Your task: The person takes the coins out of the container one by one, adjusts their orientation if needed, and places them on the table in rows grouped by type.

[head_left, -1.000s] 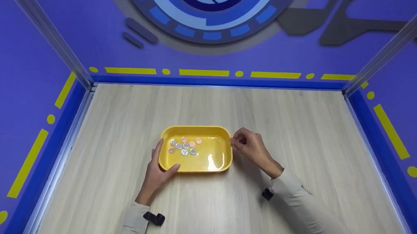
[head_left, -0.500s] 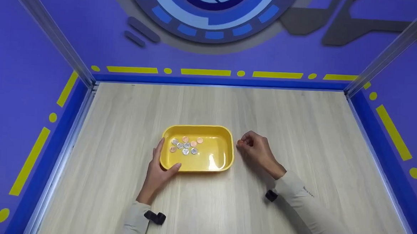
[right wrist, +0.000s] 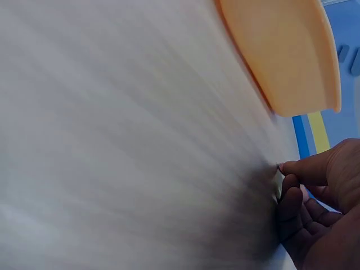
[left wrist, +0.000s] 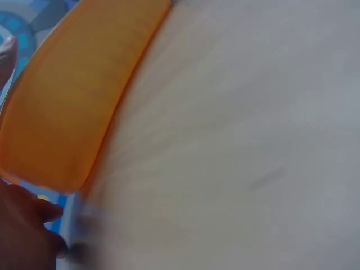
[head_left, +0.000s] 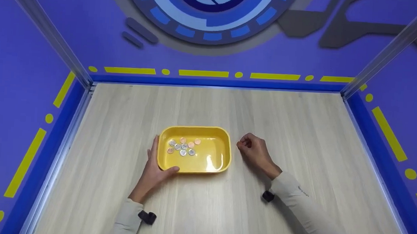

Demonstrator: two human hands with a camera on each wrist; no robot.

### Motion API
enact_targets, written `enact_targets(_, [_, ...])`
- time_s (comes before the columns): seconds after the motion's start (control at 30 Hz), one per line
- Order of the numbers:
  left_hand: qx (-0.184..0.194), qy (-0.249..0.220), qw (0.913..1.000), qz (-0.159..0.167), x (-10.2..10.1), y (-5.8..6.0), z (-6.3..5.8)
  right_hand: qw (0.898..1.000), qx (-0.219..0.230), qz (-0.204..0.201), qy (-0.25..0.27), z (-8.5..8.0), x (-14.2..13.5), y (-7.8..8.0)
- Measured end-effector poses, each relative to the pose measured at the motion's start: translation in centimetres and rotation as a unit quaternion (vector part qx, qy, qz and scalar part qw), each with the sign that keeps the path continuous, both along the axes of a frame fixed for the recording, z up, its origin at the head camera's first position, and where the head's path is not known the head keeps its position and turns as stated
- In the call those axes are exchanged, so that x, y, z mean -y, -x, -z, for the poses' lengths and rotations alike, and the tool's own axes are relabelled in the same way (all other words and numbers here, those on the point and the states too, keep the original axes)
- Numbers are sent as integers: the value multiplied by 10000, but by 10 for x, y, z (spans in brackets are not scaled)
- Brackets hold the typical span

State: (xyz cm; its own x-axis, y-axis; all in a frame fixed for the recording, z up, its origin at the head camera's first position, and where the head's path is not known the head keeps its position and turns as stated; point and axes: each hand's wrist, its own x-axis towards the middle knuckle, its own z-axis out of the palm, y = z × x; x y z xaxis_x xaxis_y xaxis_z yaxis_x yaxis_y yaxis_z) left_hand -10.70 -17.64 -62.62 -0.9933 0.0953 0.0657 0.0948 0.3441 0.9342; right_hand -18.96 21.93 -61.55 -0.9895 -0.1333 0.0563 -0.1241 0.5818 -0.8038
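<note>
A yellow plastic tray [head_left: 206, 163] stands on the wooden table in the head view, with several copper and silver coins [head_left: 183, 146] lying flat inside it, mostly in its left half. My left hand [head_left: 153, 173] holds the tray at its near left corner, thumb over the front rim and fingers along the left wall. Just right of the tray, my right hand [head_left: 256, 151] pinches a copper coin [head_left: 238, 144] between thumb and fingertips, low over the table. The right wrist view shows these fingertips [right wrist: 289, 167] close to the tabletop; the coin is mostly hidden there.
The pale wooden table [head_left: 209, 106] is bounded by blue printed panels [head_left: 211, 60] at the back and both sides. Black wrist devices [head_left: 148, 218] sit on both sleeves.
My right hand has moved a little away from the tray's right rim, to the right, with the coin. My left hand has shifted slightly on the tray's corner, its forearm drifting left.
</note>
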Motion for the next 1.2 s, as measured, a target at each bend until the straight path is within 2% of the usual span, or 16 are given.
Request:
enact_targets(0.17, [314,612,9969,375,10,6,-11,9997,-196,-77,-134,0,1,1])
enact_targets(0.27, [626,708,9942,505,14,6,-13,9992,-281,-192,-223,0,2,1])
enact_targets(0.4, [685,674,9936,591,17,3,-13,9987,-331,-291,-264,0,0,2])
enact_targets(0.6, [661,699,9941,507,16,1,-11,9987,-383,-184,-290,2,-2,3])
enact_targets(0.9, [433,394,9976,358,13,2,-4,9989,-446,10,-147,3,-3,3])
enact_targets(1.07, [421,331,9980,326,13,4,-2,9996,-219,71,138,5,-5,5])
enact_targets(1.2, [476,323,9980,279,13,4,-1,9997,25,-105,228,1,-7,5])
